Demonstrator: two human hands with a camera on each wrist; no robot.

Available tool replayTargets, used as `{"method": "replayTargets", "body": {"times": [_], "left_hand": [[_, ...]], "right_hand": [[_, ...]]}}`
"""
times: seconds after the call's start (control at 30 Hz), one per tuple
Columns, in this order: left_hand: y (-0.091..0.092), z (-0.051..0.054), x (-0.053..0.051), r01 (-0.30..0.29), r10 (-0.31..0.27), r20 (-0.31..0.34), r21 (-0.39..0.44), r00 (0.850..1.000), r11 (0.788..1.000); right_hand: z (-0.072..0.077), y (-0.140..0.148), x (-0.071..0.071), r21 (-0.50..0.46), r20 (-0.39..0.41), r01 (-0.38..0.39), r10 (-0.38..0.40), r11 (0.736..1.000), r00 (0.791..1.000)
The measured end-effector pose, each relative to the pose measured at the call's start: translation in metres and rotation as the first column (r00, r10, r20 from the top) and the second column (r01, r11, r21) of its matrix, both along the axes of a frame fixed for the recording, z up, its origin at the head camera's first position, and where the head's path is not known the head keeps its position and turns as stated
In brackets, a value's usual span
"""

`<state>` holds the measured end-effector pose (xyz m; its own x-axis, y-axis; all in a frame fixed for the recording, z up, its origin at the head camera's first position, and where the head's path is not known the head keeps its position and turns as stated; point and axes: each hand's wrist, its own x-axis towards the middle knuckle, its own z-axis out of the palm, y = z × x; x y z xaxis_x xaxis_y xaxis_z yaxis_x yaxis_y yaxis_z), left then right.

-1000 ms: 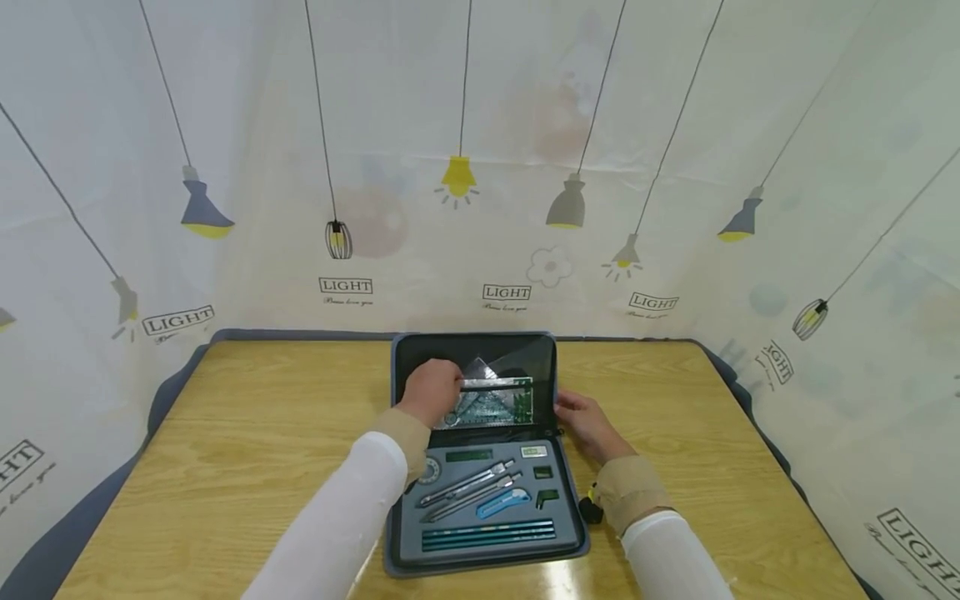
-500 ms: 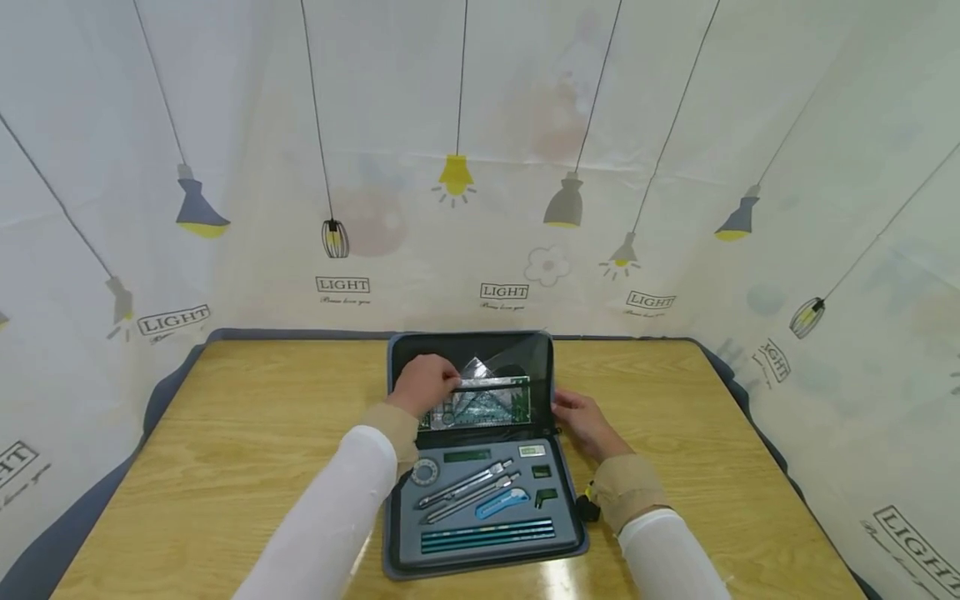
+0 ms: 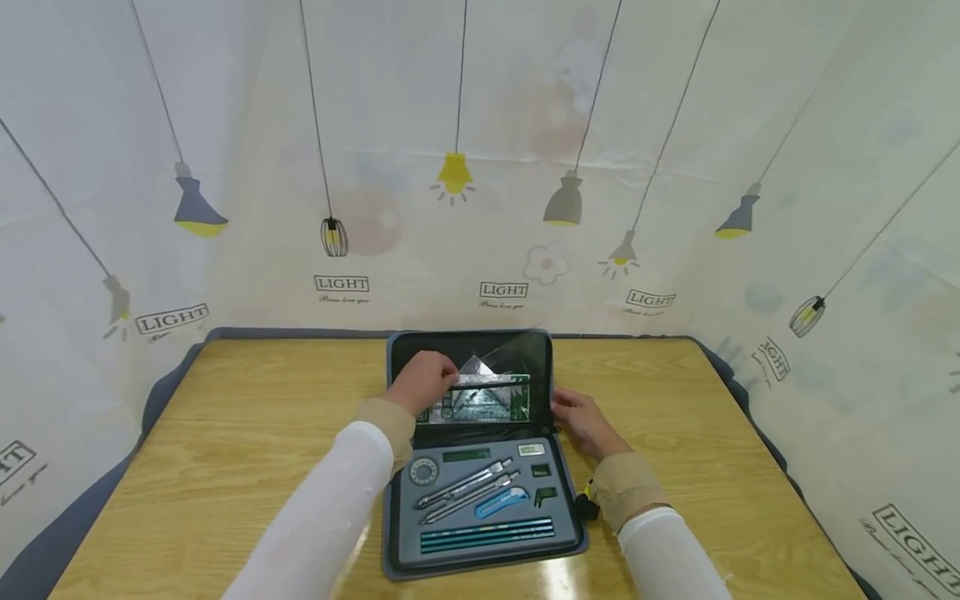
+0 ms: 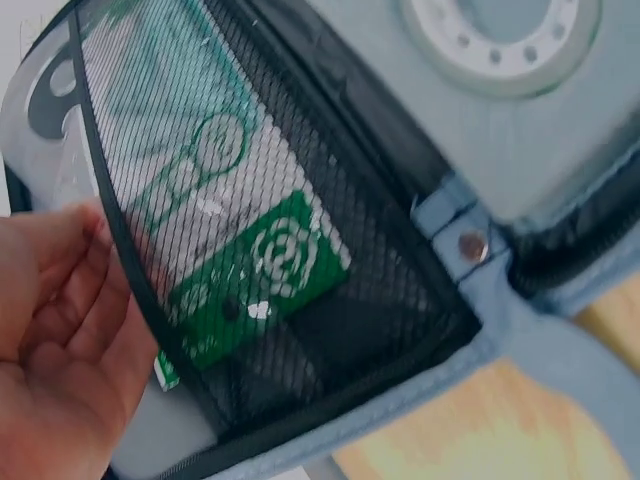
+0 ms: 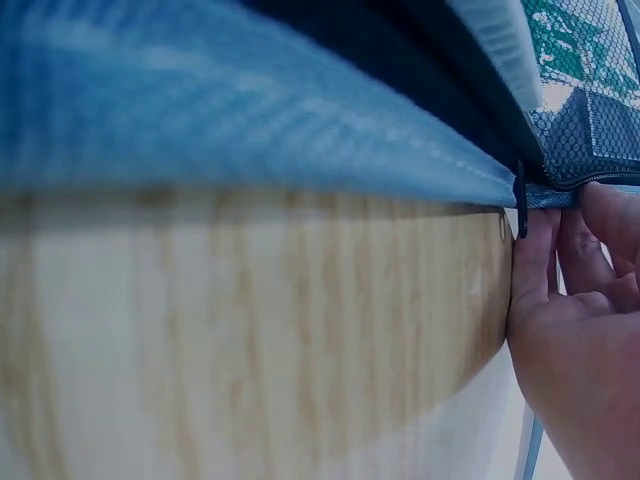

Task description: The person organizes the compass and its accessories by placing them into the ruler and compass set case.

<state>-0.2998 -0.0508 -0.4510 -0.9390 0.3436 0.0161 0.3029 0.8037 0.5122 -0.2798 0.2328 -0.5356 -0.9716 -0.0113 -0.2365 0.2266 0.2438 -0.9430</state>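
Observation:
A zip-up drawing case [image 3: 487,560] lies unfolded on the table, its dark lid [image 3: 435,340] raised at the back. Behind the lid's mesh pocket [image 4: 365,300] sits a clear packet of rulers [image 3: 487,406] with green print; a transparent set square [image 3: 476,364] pokes above the pocket's black band. My left hand [image 3: 422,381] pinches the packet's clear edge at that band, fingers curled in the left wrist view. On the lid's right side, my right hand [image 3: 588,423] grips the edge, thumb in front and fingers behind.
Grey foam in the case holds compasses [image 3: 461,492], a blue cutter [image 3: 502,502], pencils [image 3: 487,536], a ring-shaped white part [image 3: 423,472], an eraser [image 3: 532,450] and small green pieces. Wooden table [image 3: 262,433] surrounds it; a lamp-printed cloth [image 3: 420,100] hangs behind.
My left hand has shifted slightly left and up along the pocket band, uncovering the white ring and more of the packet's left end. The right hand keeps its place on the lid.

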Motion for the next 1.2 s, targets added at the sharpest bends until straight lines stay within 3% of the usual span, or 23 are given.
{"method": "replayTargets", "body": {"times": [0.17,0.27,0.4,0.57,0.77,1.07,1.1,1.2], "left_hand": [[0.003,0.001,0.003,-0.029,0.03,-0.042,0.032,0.999,0.999],[0.002,0.002,0.002,-0.024,0.025,-0.027,0.029,0.999,0.999],[0.002,0.002,0.0,0.018,-0.018,0.012,-0.072,1.0,0.997],[0.006,0.002,0.002,0.041,-0.034,0.036,-0.211,0.999,0.977],[0.014,0.001,0.005,0.027,-0.03,-0.003,-0.341,1.0,0.94],[0.021,-0.007,0.004,0.029,-0.066,-0.069,-0.446,0.995,0.894],[0.021,-0.007,0.003,0.018,-0.058,-0.076,-0.451,0.995,0.892],[0.02,-0.009,0.002,-0.034,-0.011,-0.107,-0.405,0.994,0.914]], "right_hand": [[0.0,0.001,0.001,-0.011,-0.016,-0.005,0.005,1.0,1.0],[0.0,0.001,0.0,-0.006,-0.018,-0.006,0.006,1.0,1.0],[0.0,0.0,-0.001,0.003,0.003,0.003,-0.003,1.0,1.0],[0.001,0.0,-0.001,0.008,0.035,0.004,-0.004,1.0,0.999],[0.001,0.001,0.0,0.006,0.044,0.006,-0.007,1.0,0.999],[-0.001,0.002,-0.002,0.035,-0.006,-0.015,0.016,0.999,1.0],[-0.001,0.002,-0.002,0.035,-0.008,-0.018,0.018,0.999,1.0],[-0.001,0.001,-0.001,0.04,0.001,-0.011,0.011,0.999,1.0]]}}
